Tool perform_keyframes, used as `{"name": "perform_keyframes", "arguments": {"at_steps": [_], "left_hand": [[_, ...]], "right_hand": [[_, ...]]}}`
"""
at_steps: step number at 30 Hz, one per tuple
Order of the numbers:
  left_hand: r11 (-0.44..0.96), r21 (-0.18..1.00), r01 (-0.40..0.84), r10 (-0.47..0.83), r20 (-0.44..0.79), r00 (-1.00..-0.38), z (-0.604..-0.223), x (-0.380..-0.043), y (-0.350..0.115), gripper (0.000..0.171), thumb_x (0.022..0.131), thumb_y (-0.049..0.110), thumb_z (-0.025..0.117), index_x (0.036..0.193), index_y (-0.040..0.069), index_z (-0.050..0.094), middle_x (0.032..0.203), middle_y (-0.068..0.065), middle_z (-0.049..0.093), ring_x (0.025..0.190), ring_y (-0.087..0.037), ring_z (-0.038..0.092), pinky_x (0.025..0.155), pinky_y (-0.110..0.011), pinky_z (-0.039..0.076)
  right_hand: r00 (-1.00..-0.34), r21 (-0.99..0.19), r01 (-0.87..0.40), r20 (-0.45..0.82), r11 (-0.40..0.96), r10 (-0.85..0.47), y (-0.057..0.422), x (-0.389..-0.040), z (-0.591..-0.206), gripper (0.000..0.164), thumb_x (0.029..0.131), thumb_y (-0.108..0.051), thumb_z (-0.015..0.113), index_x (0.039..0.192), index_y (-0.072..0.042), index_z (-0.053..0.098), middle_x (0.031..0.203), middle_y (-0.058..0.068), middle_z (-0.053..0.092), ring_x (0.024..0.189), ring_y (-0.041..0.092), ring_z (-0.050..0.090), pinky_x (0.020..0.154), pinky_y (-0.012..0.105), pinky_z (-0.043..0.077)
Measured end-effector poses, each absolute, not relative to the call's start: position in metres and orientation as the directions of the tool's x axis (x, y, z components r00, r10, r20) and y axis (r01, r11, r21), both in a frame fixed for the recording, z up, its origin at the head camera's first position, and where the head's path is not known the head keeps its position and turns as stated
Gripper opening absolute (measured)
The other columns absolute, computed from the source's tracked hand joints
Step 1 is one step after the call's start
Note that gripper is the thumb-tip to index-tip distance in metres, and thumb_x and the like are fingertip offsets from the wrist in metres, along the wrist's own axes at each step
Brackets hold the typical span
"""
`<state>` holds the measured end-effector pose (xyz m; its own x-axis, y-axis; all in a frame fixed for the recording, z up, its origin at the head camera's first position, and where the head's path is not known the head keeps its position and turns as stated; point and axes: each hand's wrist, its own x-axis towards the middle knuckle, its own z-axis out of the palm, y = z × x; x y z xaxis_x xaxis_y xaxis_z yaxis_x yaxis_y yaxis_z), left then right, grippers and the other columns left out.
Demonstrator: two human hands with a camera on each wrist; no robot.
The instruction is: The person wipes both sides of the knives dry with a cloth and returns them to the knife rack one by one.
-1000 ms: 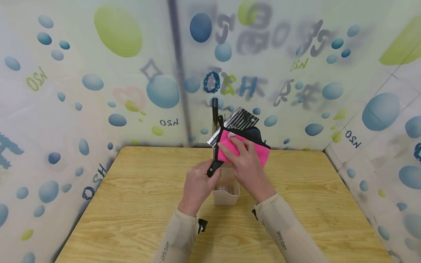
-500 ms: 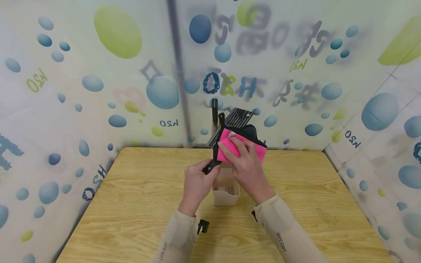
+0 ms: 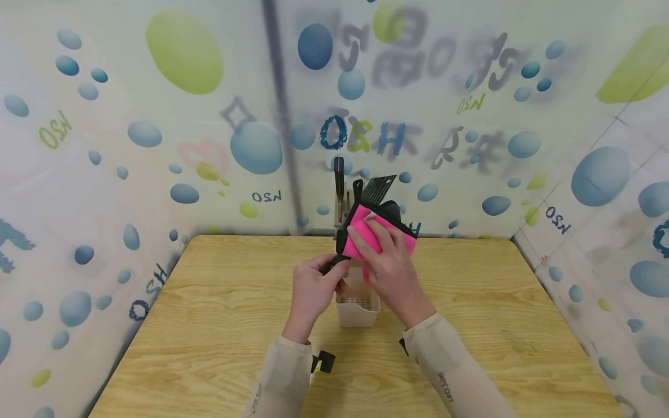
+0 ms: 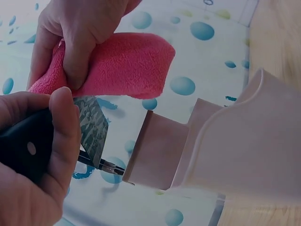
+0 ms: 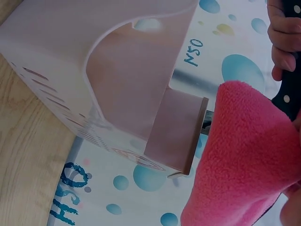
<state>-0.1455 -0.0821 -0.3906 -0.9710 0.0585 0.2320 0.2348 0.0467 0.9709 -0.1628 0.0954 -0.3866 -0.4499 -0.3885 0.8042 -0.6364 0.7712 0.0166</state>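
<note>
My left hand [image 3: 315, 290] grips the black riveted handle of a kitchen knife [image 4: 23, 146]. Its broad, dark patterned blade [image 3: 378, 188] rises up and to the right behind a pink cloth [image 3: 359, 227] with black edging. With thumb and fingers, my right hand [image 3: 393, 270] holds this cloth over the blade, hiding its middle. In the left wrist view the cloth's fluffy side [image 4: 131, 66] shows. Below and behind both hands stands a pale plastic utensil holder [image 3: 358, 315] with a slotted bottom.
Another black-handled utensil [image 3: 339, 174] stands upright at the holder's back. The holder rests on a wood-grain table [image 3: 235, 302]. Patterned walls [image 3: 209, 145] with blue and green spots enclose the table at the back and sides.
The knife has turned, so its blade looks narrower and steeper and its handle sits lower. The cloth has shifted slightly left with it, and a pink flap now hangs below.
</note>
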Motion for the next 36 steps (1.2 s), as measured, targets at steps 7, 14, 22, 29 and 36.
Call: {"name": "perform_keyframes", "arguments": {"at_steps": [7, 14, 22, 29, 36], "left_hand": [[-0.013, 0.989, 0.145, 0.101, 0.146, -0.984, -0.388, -0.146, -0.084, 0.021, 0.099, 0.013, 0.069, 0.100, -0.007, 0.075, 0.073, -0.012, 0.069, 0.053, -0.016, 0.063, 0.053, -0.032, 0.059], [-0.023, 0.990, 0.136, 0.138, 0.138, -0.981, -0.385, -0.144, -0.083, 0.020, 0.100, 0.013, 0.067, 0.093, -0.005, 0.074, 0.068, -0.006, 0.066, 0.051, -0.016, 0.061, 0.049, -0.027, 0.055], [-0.010, 0.988, 0.157, 0.152, 0.156, -0.976, -0.386, -0.145, -0.084, 0.024, 0.101, 0.013, 0.066, 0.086, -0.004, 0.073, 0.070, -0.021, 0.066, 0.050, -0.018, 0.060, 0.048, -0.028, 0.055], [-0.010, 0.989, 0.149, 0.165, 0.148, -0.975, -0.387, -0.144, -0.084, 0.027, 0.102, 0.016, 0.066, 0.086, -0.004, 0.072, 0.074, -0.025, 0.066, 0.051, -0.016, 0.061, 0.049, -0.031, 0.057], [-0.032, 0.993, 0.110, 0.180, 0.114, -0.977, -0.389, -0.144, -0.084, 0.027, 0.103, 0.017, 0.065, 0.089, -0.005, 0.072, 0.072, -0.018, 0.067, 0.052, -0.017, 0.063, 0.053, -0.033, 0.059]], "right_hand": [[-0.454, 0.012, -0.644, 0.799, 0.765, -0.395, 0.094, -0.161, -0.390, 0.065, 0.085, 0.001, 0.079, 0.145, -0.013, 0.059, 0.144, 0.024, 0.050, 0.116, 0.043, 0.049, 0.090, 0.050, 0.056], [-0.474, 0.006, -0.622, 0.793, 0.783, -0.383, 0.095, -0.164, -0.389, 0.064, 0.087, 0.001, 0.076, 0.147, -0.012, 0.057, 0.146, 0.025, 0.048, 0.115, 0.044, 0.047, 0.089, 0.049, 0.054], [-0.497, -0.003, -0.602, 0.784, 0.798, -0.372, 0.098, -0.169, -0.382, 0.063, 0.088, 0.003, 0.072, 0.147, -0.012, 0.056, 0.147, 0.026, 0.046, 0.115, 0.045, 0.047, 0.088, 0.049, 0.054], [-0.502, 0.005, -0.583, 0.784, 0.812, -0.365, 0.101, -0.175, -0.379, 0.057, 0.090, 0.003, 0.070, 0.145, -0.011, 0.058, 0.146, 0.027, 0.046, 0.111, 0.046, 0.048, 0.087, 0.051, 0.051], [-0.560, -0.017, -0.547, 0.751, 0.837, -0.350, 0.104, -0.180, -0.375, 0.058, 0.093, 0.000, 0.070, 0.147, -0.013, 0.057, 0.148, 0.026, 0.045, 0.121, 0.047, 0.048, 0.092, 0.052, 0.052]]}}
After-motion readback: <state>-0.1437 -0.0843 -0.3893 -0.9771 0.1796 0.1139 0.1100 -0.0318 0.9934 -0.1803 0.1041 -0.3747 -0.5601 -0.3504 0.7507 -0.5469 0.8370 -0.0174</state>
